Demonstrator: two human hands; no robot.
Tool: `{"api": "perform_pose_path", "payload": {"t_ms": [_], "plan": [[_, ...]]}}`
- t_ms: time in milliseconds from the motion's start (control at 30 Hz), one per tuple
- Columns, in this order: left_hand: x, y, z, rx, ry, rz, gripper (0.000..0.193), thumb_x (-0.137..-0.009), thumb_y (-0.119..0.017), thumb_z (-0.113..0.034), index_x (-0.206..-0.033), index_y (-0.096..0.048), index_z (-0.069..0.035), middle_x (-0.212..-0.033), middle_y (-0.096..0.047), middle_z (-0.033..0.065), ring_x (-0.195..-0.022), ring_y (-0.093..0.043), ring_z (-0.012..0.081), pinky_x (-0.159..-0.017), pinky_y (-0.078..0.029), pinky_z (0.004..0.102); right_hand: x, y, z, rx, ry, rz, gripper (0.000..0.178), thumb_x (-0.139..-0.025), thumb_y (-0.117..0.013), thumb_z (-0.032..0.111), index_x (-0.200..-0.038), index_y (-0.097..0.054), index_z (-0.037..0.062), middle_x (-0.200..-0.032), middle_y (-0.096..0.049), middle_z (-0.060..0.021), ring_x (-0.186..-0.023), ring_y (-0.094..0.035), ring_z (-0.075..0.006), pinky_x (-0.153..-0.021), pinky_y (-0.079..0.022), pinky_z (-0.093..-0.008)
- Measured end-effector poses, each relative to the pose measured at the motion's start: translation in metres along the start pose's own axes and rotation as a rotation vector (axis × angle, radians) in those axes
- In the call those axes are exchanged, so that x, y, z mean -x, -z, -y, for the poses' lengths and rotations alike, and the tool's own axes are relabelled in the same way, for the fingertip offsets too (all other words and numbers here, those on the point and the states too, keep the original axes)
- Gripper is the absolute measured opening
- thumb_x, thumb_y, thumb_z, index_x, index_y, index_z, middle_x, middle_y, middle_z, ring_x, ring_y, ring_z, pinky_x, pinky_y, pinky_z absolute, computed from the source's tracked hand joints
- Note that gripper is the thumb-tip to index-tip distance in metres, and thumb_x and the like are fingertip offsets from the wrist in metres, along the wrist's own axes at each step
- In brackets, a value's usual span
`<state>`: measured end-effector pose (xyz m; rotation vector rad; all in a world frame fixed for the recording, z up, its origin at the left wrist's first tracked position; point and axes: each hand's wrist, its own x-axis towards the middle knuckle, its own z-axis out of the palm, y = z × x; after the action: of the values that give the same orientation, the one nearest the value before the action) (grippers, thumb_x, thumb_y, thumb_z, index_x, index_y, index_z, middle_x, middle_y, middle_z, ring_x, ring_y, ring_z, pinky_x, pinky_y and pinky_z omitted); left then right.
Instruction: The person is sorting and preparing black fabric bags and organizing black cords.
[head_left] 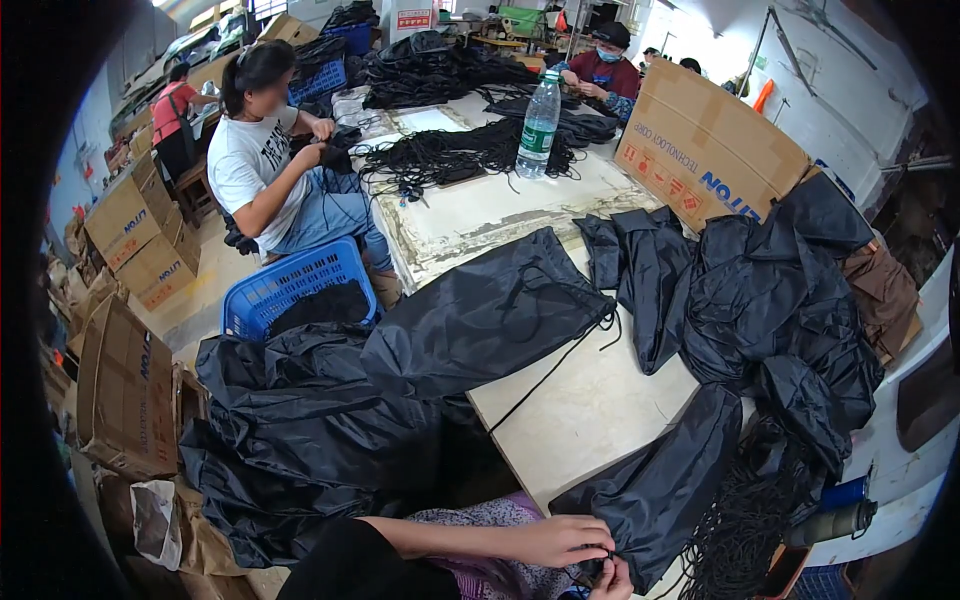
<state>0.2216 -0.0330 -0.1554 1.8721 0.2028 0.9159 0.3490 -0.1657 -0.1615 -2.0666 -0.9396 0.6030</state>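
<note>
At the lower edge my left hand [562, 540] and my right hand [612, 580] meet with their fingertips pinched together. Between them is the near corner of a long black drawstring bag [665, 470], which lies over the table's edge. The small dark bit in the fingertips is partly hidden, and I cannot make out whether cord is pinched with the cloth. Another black drawstring bag [490, 310] lies flat ahead, a cord trailing from its right end. To the right of my hands hangs a thick bundle of black cords [735, 540].
Black bags heap up at left [320, 450] and right [780, 290]. Across the pale table [450, 235] stand a water bottle [540, 125] and a cardboard box [705, 140]. A blue basket [300, 285] sits near a seated co-worker [265, 160]; a masked person [605, 75] works farther back.
</note>
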Motion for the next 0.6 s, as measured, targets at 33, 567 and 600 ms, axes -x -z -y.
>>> {"api": "perform_pose_path", "payload": {"t_ms": [33,567,600], "plan": [[0.001,-0.006,0.005,-0.003,-0.001,0.028,0.015,-0.088,-0.051,-0.014,-0.094,-0.056,-0.001,-0.091,-0.053,0.0113,-0.084,-0.055,0.0284,-0.071,-0.045,0.0338,0.000,0.000,0.000,0.000,-0.001,-0.002,0.030,-0.091,-0.049,0.023,-0.097,-0.057,-0.0048,-0.080,-0.060,-0.0170,-0.069,-0.052,-0.0219,-0.069,-0.044,-0.0332],[0.015,-0.027,0.041,-0.072,0.062,0.058,0.016,-0.088,-0.049,-0.012,-0.097,-0.055,0.000,-0.094,-0.052,0.0103,-0.089,-0.054,0.0268,-0.076,-0.045,0.0328,0.002,0.002,0.013,0.027,-0.003,-0.006,0.030,-0.090,-0.049,0.023,-0.098,-0.056,-0.0052,-0.081,-0.059,-0.0196,-0.071,-0.052,-0.0266,-0.069,-0.044,-0.0347],[0.015,-0.027,0.041,-0.072,0.076,0.069,0.017,-0.087,-0.050,-0.012,-0.097,-0.056,0.000,-0.096,-0.053,0.0105,-0.090,-0.054,0.0264,-0.077,-0.045,0.0327,0.002,0.002,0.014,0.017,-0.002,-0.006,0.030,-0.090,-0.049,0.023,-0.098,-0.056,-0.0055,-0.081,-0.059,-0.0195,-0.071,-0.052,-0.0265,-0.070,-0.044,-0.0345]]}}
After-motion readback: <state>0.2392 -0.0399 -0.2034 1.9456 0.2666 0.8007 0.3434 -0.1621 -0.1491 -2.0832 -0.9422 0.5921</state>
